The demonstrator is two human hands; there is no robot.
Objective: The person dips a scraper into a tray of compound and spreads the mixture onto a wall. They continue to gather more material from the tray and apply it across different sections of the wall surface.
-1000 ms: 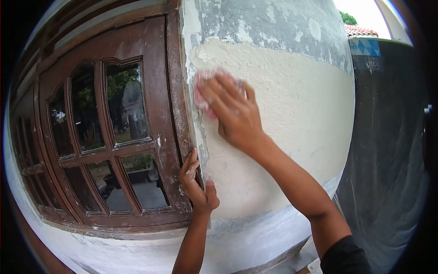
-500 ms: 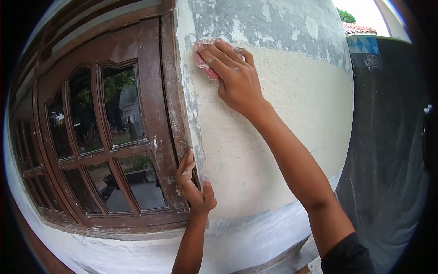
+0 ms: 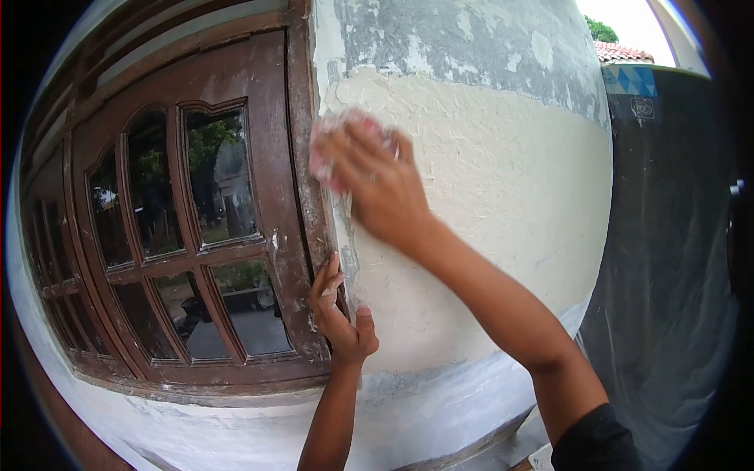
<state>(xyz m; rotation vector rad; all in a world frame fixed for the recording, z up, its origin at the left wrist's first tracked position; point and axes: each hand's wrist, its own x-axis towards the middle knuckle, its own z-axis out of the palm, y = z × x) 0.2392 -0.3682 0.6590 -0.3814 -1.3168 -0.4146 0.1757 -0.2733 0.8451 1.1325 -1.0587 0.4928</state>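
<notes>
My right hand (image 3: pixel 385 184), blurred by motion, is closed around a pink sponge-like pad (image 3: pixel 326 169) smeared with white. The pad is against the left edge of the wall, beside the wooden window frame (image 3: pixel 308 125); its exact kind is hard to make out. Lower down, my left hand (image 3: pixel 338 318) rests upright at the frame's edge. Its fingers reach upward, the thumb stands apart, and whitish smears mark the fingers. Under and beside both hands, the wall (image 3: pixel 471 235) has a cream, rough-textured coat, with patchy grey and white above it.
A brown wooden window (image 3: pixel 181 235) with several glass panes fills the left side. To the right hangs a dark sheet (image 3: pixel 667 235) with a blue-and-white printed corner. Below the cream coat runs a whitish-grey band of wall (image 3: pixel 440 416). A tiled roof (image 3: pixel 622 52) shows at upper right.
My right hand has moved down and slightly left with the pink pad, from the upper cream edge toward the window frame. My left hand stays at the frame. The view has shifted slightly.
</notes>
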